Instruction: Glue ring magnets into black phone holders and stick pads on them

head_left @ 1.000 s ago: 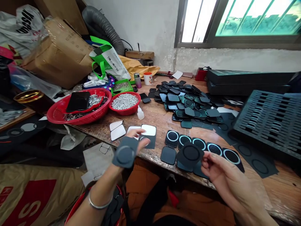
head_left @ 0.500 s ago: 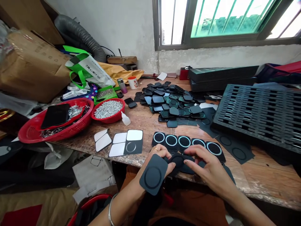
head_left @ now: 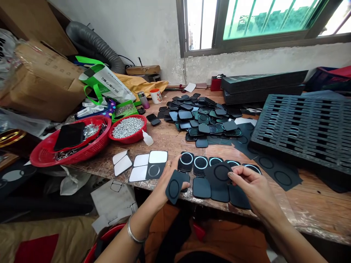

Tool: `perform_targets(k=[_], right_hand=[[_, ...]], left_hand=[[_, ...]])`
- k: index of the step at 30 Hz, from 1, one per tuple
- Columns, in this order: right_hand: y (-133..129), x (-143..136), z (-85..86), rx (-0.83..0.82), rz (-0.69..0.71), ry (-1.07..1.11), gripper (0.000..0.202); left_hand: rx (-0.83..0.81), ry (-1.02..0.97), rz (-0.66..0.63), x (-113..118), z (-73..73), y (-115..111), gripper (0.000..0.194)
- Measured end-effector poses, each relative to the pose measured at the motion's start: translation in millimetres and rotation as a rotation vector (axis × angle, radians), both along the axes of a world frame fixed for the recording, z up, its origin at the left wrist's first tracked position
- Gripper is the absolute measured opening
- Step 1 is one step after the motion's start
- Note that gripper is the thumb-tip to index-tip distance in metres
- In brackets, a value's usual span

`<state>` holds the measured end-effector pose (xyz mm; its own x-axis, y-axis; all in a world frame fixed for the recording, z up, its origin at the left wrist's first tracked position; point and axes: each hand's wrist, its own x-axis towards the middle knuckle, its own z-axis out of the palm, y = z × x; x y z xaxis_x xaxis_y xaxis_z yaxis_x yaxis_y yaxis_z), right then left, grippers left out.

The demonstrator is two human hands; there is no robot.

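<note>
A row of dark hinged cases with light rings (head_left: 201, 165) lies along the table's front edge, their flat flaps (head_left: 202, 187) toward me. My left hand (head_left: 167, 175) is at the leftmost case, fingers behind it and thumb in front. A dark sheet with a ring mark (head_left: 173, 187) hangs at the back of that hand, by the thumb base. Between thumb and fingers, my right hand (head_left: 248, 180) pinches a thin dark sheet with a ring (head_left: 221, 171) by its right edge, above the middle cases. White-backed sheets (head_left: 139, 173) lie left of the row.
Behind the row is a heap of dark cases (head_left: 200, 115). A slotted black tray (head_left: 301, 128) stands right. Left are a red basket (head_left: 74, 155), a red bowl of metal pins (head_left: 130, 138), a small white bottle (head_left: 147, 138) and a mug (head_left: 155, 96).
My hands have moved apart. The right one has lifted a ringed sheet over the row, and the left one has gone to the leftmost case. The sheet on my left hand has tilted.
</note>
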<state>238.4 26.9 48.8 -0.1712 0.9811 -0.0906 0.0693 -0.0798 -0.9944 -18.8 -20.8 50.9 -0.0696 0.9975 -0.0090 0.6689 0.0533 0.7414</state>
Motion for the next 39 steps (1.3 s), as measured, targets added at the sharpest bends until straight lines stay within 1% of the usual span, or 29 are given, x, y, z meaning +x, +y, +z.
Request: perform_targets(k=[2,4,6,9,11,14,19,23,24,26,29,31,34,36,39], right_hand=[[-0.9,-1.5,-0.7,-0.031,0.027,0.004,0.023],[-1.4,-4.2,-0.2,-0.057,0.05,0.026,0.023],[-1.8,-7.2,2.0,-0.09,0.072,0.08,0.023],[-3.4,-11.3,7.7,-0.171,0.114,0.184,0.022],[-5.2,-13.8,11.4,-0.229,0.145,0.247,0.021],[-7.6,-18.7,13.8,-0.278,0.178,0.298,0.022],[-8.0,-26.8,9.9,-0.295,0.184,0.311,0.019],[-4.2,-25.5,6.1,-0.321,0.161,0.351,0.017],[-2.9,-24.1,5.9,-0.324,0.154,0.357,0.017],[-0.5,-21.2,6.7,-0.318,0.135,0.361,0.017],[1.5,-19.7,10.7,-0.299,0.117,0.356,0.015],[0.9,-21.9,14.0,-0.295,0.153,0.357,0.014],[-2.9,-27.9,17.1,-0.337,0.212,0.381,0.014],[-6.4,-31.3,17.1,-0.387,0.22,0.395,0.015],[-11.7,-33.2,14.9,-0.442,0.22,0.405,0.017]], left_hand=[[0.002,-0.07,0.031,-5.4,-5.3,4.0,0.092],[-0.025,-0.178,0.102,-11.6,-6.8,7.6,0.088],[-0.048,-0.272,0.179,-16.8,-3.0,8.0,0.072],[-0.089,-0.316,0.258,-20.9,9.1,0.0,0.042],[-0.131,-0.382,0.267,-21.6,15.8,-9.0,0.034],[-0.156,-0.495,0.279,-21.6,17.4,-20.6,0.034],[-0.132,-0.478,0.377,-27.3,10.2,-26.8,0.035],[-0.098,-0.473,0.43,-37.7,12.2,-32.3,0.034],[-0.087,-0.493,0.444,-39.8,13.4,-34.7,0.034],[-0.09,-0.606,0.456,-41.3,15.8,-40.3,0.035],[-0.186,-0.876,0.407,-33.4,18.3,-47.5,0.04],[-0.268,-0.986,0.33,-21.7,20.0,-49.9,0.043],[-0.376,-1.038,0.18,-0.9,23.3,-49.9,0.04],[-0.42,-1.048,0.096,10.5,25.4,-48.4,0.038],[-0.468,-1.059,0.04,20.7,26.9,-45.5,0.041]])
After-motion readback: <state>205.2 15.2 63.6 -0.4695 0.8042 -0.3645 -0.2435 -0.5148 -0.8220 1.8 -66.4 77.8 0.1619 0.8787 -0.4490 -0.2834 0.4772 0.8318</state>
